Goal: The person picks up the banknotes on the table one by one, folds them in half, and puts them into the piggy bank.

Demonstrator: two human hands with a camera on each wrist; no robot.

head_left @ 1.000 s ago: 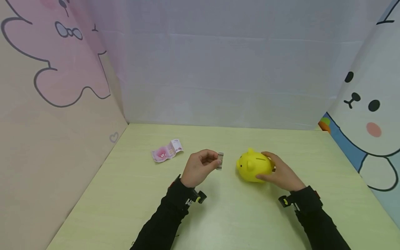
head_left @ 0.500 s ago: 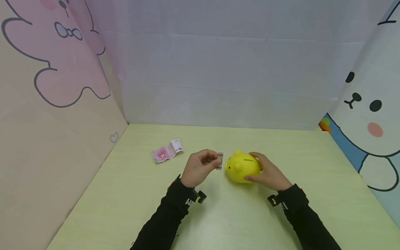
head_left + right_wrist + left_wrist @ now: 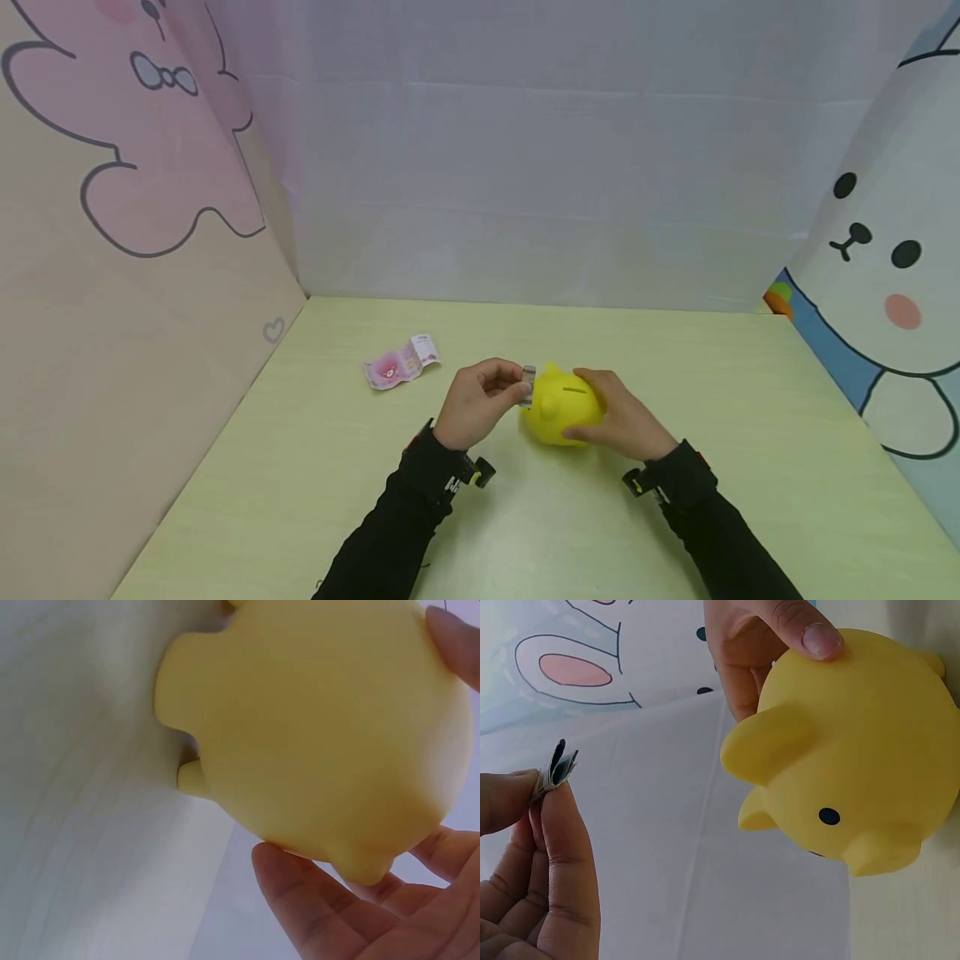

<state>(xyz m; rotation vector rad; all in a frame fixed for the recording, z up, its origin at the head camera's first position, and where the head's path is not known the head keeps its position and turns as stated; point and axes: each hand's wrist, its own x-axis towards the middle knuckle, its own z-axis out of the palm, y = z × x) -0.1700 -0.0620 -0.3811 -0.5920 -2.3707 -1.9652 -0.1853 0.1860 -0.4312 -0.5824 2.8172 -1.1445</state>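
My left hand pinches a small folded banknote between thumb and fingers, upright. In the left wrist view the folded layers of the note show at the fingertips. Just right of it is a yellow piggy bank with a slot on its top, its snout side toward the left hand. My right hand grips the bank from its rear, thumb on the near side and fingers on the far side. The right wrist view shows the bank with its feet at the tabletop.
A creased pink banknote lies on the pale wooden table, beyond and left of the left hand. A white curtain hangs along the back edge. Cartoon-printed sheets stand at both sides.
My right hand has slid the piggy bank leftward across the table, up to the folded note. The left hand and the pink note have stayed in place.
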